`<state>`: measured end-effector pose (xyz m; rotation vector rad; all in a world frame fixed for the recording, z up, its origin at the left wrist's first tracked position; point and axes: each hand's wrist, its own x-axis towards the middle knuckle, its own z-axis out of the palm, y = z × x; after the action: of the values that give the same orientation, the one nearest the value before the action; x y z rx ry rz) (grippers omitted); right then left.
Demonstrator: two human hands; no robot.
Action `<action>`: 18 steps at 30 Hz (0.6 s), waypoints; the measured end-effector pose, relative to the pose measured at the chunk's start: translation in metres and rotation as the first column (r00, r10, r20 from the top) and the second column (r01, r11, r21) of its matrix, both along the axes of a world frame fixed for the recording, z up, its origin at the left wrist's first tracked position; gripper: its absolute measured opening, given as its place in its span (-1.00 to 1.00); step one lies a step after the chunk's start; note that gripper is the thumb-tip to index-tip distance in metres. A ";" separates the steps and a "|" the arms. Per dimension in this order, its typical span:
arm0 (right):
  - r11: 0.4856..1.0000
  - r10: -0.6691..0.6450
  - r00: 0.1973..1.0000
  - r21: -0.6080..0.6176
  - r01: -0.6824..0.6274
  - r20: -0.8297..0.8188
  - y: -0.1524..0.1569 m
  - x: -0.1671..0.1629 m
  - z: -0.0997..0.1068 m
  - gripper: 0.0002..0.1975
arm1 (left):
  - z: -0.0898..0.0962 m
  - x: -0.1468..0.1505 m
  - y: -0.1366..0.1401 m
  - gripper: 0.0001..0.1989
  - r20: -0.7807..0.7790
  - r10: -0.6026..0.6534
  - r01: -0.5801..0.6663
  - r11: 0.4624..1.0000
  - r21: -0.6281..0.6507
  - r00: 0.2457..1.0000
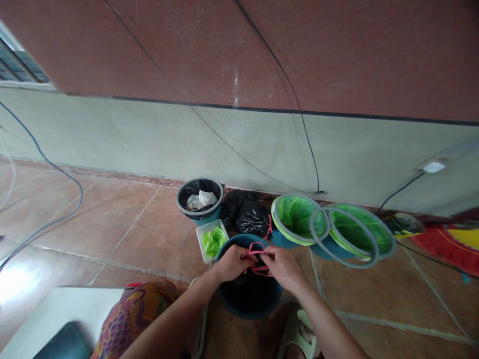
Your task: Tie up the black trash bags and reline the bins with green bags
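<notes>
Over a dark blue bin [250, 311] between my feet, both hands come together at a red drawstring [258, 253]. My left hand [232, 263] is closed, its fingertips pinching the left side of the string. Opposite it, my right hand [283, 268] pinches the string's right side with thumb and fingers. Black plastic shows dimly inside the bin; its shape is hard to make out. Just behind the bin lies a tied black garbage bag [253, 215] with its own red string. Left of the bin, a white container [200, 238] holds bright green bags [213, 242].
A bin with a black liner [200, 216] holds white waste. Two bins with green liners [298, 214] [361, 229] stand right, a loose grey ring [346, 262] across them. Cables hang along the wall [149, 134]. My slippered foot [299, 331] is beside the blue bin.
</notes>
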<state>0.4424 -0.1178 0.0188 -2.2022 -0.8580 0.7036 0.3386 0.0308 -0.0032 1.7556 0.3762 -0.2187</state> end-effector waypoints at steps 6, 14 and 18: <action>0.977 0.098 0.988 0.199 -0.073 -0.116 0.000 0.004 -0.001 -0.68 | 0.018 -0.007 -0.006 -0.84 0.118 -0.285 0.238 0.921 0.309 0.951; 0.980 0.128 0.927 0.187 -0.065 -0.353 -0.002 -0.008 -0.008 -0.85 | 0.022 -0.010 -0.001 -0.83 0.180 -0.367 0.243 0.840 0.484 0.913; 0.988 0.066 0.845 0.154 0.019 -0.531 0.002 -0.014 -0.006 -0.87 | 0.020 -0.009 0.001 -0.74 0.171 -0.340 0.186 0.796 0.576 0.925</action>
<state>0.4285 -0.1153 0.0132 -1.7208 -0.6201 1.1540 0.3292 0.0316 0.0171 2.3834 -0.0230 -0.0684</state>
